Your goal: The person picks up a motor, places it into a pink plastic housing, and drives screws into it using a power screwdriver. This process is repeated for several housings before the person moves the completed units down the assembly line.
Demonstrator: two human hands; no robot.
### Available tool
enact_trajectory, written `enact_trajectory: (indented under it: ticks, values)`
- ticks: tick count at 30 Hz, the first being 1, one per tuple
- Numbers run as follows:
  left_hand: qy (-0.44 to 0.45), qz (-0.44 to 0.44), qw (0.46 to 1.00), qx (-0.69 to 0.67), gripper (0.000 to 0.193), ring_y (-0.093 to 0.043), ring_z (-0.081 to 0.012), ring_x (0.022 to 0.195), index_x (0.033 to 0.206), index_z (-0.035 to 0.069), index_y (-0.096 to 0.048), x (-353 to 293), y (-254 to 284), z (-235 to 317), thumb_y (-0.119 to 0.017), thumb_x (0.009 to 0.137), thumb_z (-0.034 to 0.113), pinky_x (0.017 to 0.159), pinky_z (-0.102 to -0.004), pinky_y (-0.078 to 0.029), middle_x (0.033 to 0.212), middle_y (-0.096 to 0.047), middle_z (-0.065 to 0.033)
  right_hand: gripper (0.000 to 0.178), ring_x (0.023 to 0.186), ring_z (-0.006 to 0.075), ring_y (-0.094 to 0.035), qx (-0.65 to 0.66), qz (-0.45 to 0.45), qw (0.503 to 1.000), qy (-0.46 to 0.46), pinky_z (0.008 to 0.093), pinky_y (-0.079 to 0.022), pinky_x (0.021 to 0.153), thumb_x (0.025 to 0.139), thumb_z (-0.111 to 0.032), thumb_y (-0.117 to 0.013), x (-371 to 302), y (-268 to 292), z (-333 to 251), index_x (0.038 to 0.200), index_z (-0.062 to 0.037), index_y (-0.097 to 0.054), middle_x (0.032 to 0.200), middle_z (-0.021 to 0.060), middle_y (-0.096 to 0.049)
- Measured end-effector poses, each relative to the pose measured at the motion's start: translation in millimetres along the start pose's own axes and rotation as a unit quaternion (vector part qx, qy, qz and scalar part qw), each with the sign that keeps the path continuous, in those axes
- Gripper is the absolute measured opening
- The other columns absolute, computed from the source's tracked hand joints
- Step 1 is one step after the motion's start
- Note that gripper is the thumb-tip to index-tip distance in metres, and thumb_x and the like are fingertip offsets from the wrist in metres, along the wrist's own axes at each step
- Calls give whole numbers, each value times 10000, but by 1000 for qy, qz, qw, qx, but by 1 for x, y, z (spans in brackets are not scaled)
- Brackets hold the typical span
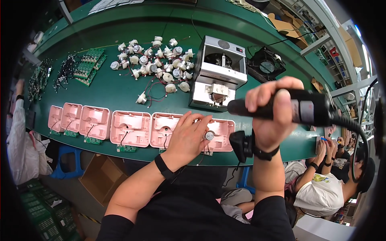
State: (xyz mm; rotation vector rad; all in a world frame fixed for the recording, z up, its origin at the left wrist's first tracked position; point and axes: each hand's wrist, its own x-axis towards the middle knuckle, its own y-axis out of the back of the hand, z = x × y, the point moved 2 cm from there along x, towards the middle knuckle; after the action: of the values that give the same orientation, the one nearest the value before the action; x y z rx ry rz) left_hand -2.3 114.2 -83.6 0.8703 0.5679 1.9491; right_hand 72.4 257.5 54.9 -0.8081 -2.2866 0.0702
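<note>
My right hand is wrapped around a black electric screwdriver, raised over the bench with its dark nose pointing left and a coiled cable trailing off to the right. My left hand reaches into the rightmost pink plastic housing, its fingers bent around a small round silver motor seated there. The tip of the thumb is partly hidden. Left of it, a second pink housing lies partly under my left hand. Further pink housings continue the row leftward, with green circuit boards wired at their front edges.
Loose white-and-silver motors with wires are heaped behind the row. Stacked green boards and dark cable bundles lie further left. A grey-black machine and a black fan stand behind. Other people sit at the right.
</note>
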Motion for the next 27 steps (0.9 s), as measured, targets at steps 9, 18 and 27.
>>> enact_trajectory:
  ticks: [9,18,27]
  values:
    - [6,-7,1000,4,728,-547,-251,1195,1380,1,-513,-1,2,1,-806,720,95,1152,-458,-341,992,-689,-39,159,557,198,-513,-59,24,996,-58,364,-482,573,996,-157,-567,7,8,15,1087,-56,-485,746,93,-549]
    - [8,-6,1000,7,714,-559,-271,1176,1393,14,-510,1,2,-2,-793,749,135,1131,-467,-363,997,-706,-46,386,573,178,-513,8,-32,991,-133,343,-476,576,949,-255,-682,-56,-15,-10,1128,-65,-398,748,88,-538]
    - [-10,19,1000,8,717,-557,-278,1186,1363,-12,-515,-2,-2,-2,-791,710,102,1138,-474,-358,1057,-689,-105,428,600,179,-527,-33,-68,985,-155,337,-487,597,929,-210,-718,-74,-14,19,1129,-56,-373,762,104,-560]
